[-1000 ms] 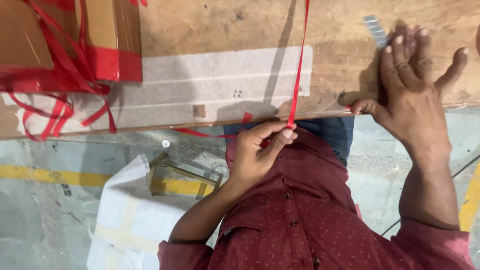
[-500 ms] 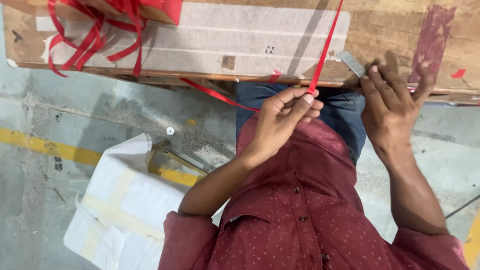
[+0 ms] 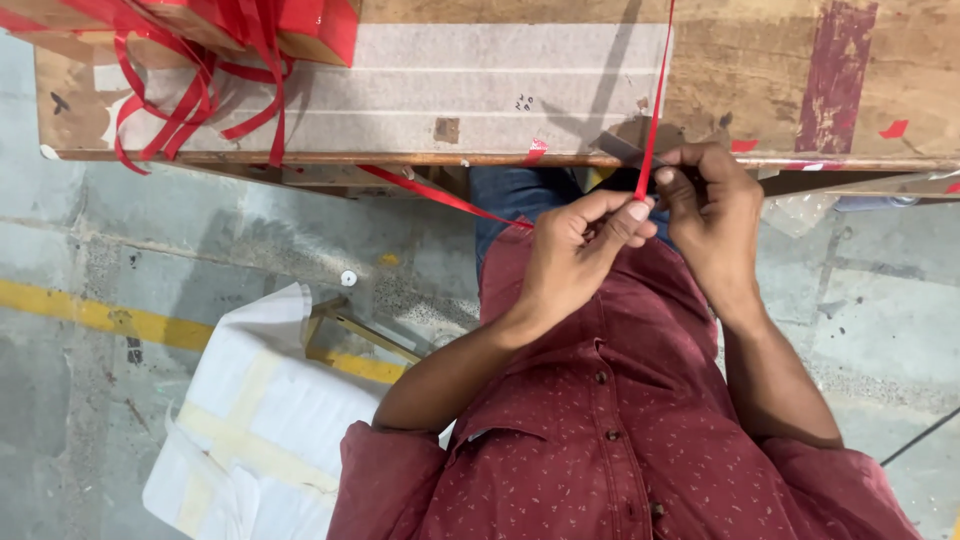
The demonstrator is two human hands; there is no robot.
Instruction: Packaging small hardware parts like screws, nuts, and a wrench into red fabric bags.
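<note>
A thin red ribbon (image 3: 655, 110) runs straight down from the top of the view, across the wooden table (image 3: 760, 90), to my hands. My left hand (image 3: 580, 250) pinches it between thumb and fingers just off the table's near edge. My right hand (image 3: 715, 205) is closed right beside it, touching the ribbon and holding a thin grey flat tool (image 3: 625, 148) whose end lies against the table edge. Another stretch of the ribbon (image 3: 430, 195) slants away left under the table edge.
A red box (image 3: 320, 25) with a tangle of loose red ribbon (image 3: 190, 100) sits at the table's left. White tape (image 3: 480, 85) covers part of the top. On the concrete floor are a white wrapped bundle (image 3: 260, 420) and a yellow line (image 3: 90, 315).
My right hand left the tabletop with the grey tool and came in against the ribbon beside my left hand. The view shifted down and left; my left hand kept its pinch.
</note>
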